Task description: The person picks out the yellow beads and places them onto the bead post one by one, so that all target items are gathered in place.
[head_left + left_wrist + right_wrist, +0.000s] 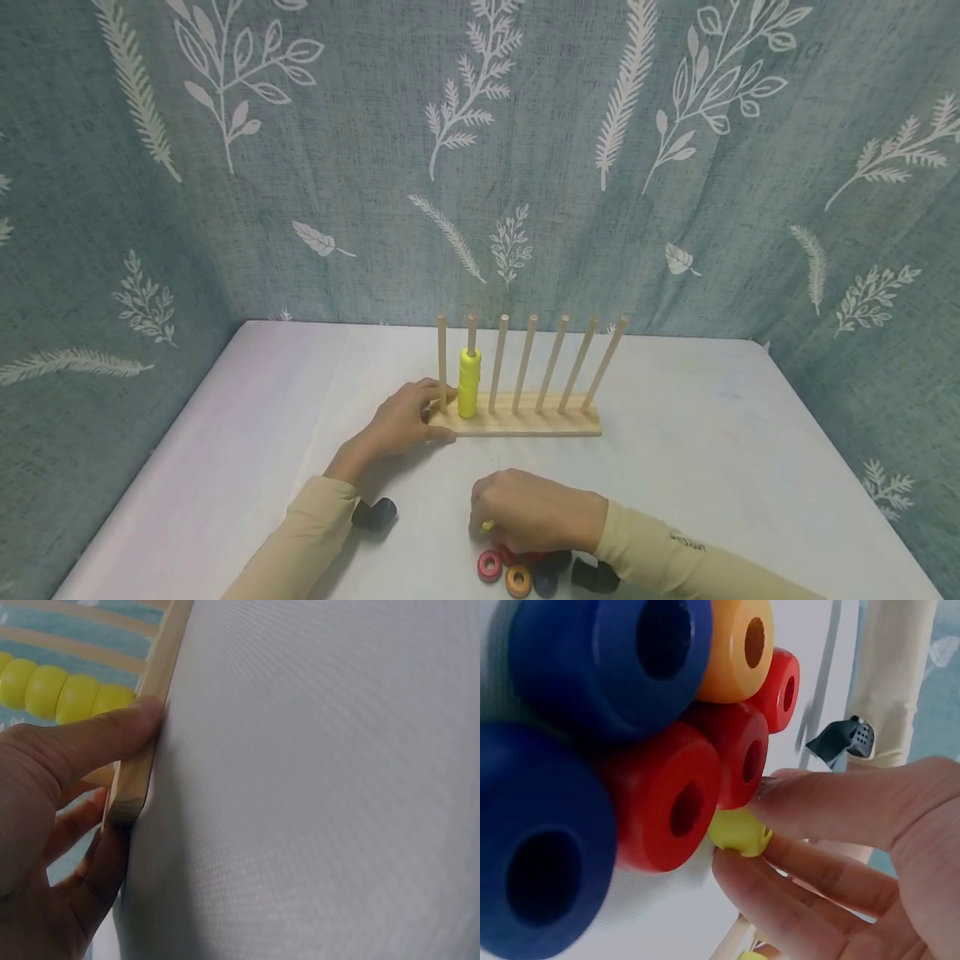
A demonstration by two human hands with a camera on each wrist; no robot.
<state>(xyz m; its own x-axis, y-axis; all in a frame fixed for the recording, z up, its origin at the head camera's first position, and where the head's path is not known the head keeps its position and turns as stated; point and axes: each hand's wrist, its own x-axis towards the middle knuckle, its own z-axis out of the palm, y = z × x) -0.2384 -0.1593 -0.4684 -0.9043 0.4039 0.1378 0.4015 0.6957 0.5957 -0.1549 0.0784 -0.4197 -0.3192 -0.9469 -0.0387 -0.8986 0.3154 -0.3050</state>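
Observation:
A wooden peg rack (525,427) with a row of upright pegs stands on the white table. Yellow beads (468,387) are stacked on its second peg from the left. My left hand (405,421) grips the rack's left end, thumb along the front edge of the base and fingers behind it. Nearer to me, my right hand (534,510) reaches down and pinches a loose yellow bead (739,831) between thumb and fingers. Right beside that bead sit red beads (664,799), an orange bead (744,649) and dark blue beads (544,847), partly hidden by the hand in the head view.
The white table (720,467) reaches back to a patterned blue-green curtain (360,167), which also hangs along both sides. A dark wrist-worn device (374,513) shows below the left sleeve, and another (595,575) by the right sleeve.

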